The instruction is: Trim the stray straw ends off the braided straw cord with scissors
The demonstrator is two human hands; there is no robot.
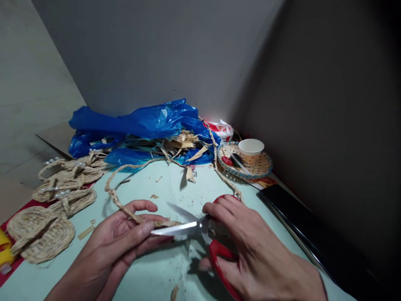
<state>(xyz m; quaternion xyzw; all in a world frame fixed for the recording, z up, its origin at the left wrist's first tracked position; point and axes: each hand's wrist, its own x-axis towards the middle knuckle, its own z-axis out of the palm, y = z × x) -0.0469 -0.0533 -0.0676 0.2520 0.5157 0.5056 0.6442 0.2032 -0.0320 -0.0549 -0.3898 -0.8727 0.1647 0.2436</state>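
Table (163,184): I see a pale mint, smooth top, dusted with fibre crumbs and chips.
Blue bag (140,123): one crinkled, glossy plastic sheet at 12 o'clock, with dry tan husk strips (181,144) spilling from it.
Woven sandals (53,209): at 9 o'clock I count about four flat coiled pieces of straw-coloured braid, oval, with looped straps (the pile overlaps, so the count is rough).
Round tray (263,169): one woven disc at 2 o'clock, dotted pattern, blue-edged rim; one paper cup (250,150) stands on it.
Black slab (300,225): one dark glossy flat object along the table's right edge, at 3 o'clock.
Right hand (253,251): at 5 o'clock, fingers curled through the red plastic handles of one pair of scissors (200,228); the two steel blades are parted, pointing towards 9 o'clock.
Left hand (125,236): at 7 o'clock, palm up, half closed, thumb and fingers pinching the braided cord (120,202).
Braided cord: one rough, twisted tan plait; its end lies between the blades, and the rest loops up towards the bag at 11 o'clock.
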